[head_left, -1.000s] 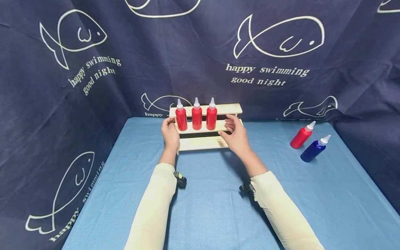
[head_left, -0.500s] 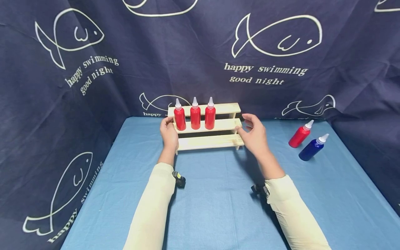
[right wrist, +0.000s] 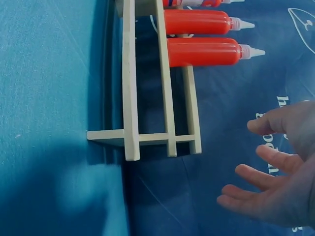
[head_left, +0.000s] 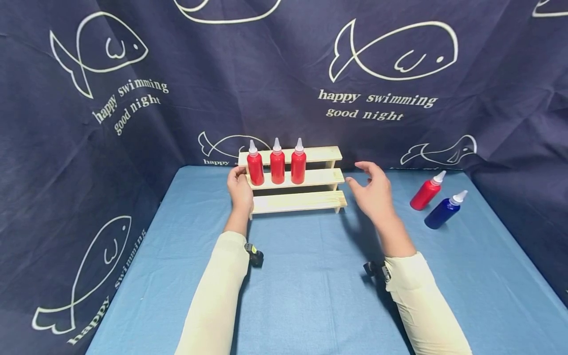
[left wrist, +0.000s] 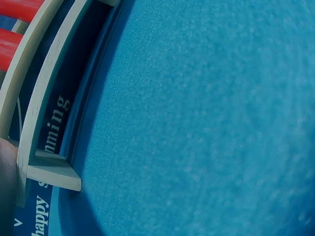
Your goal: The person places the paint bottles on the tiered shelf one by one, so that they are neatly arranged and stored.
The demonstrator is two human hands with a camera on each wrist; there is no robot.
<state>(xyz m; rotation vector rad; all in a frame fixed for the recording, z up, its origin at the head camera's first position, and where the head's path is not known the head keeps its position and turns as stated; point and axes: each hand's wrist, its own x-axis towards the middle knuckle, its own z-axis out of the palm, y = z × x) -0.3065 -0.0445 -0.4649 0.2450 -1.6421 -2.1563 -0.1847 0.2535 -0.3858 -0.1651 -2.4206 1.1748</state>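
A three-tier wooden display rack stands at the back of the table. Three red squeeze bottles with pointed white caps are upright in a row on its middle tier, toward the left. My left hand holds the rack's left end, some fingertips hidden behind it; in the left wrist view just a sliver of that hand shows against the wood. Off the rack's right end, my right hand hovers with fingers spread apart and holds nothing. The right wrist view shows a gap between those fingers and the rack.
At the right of the blue-covered table, a red squeeze bottle and a dark blue one stand side by side. A navy curtain with white fish prints hangs close behind the rack and along both sides.
My right hand has moved right, from in front of the rack's right part to beyond its end, and come away from it. The left hand keeps its place; the bottles stay put.
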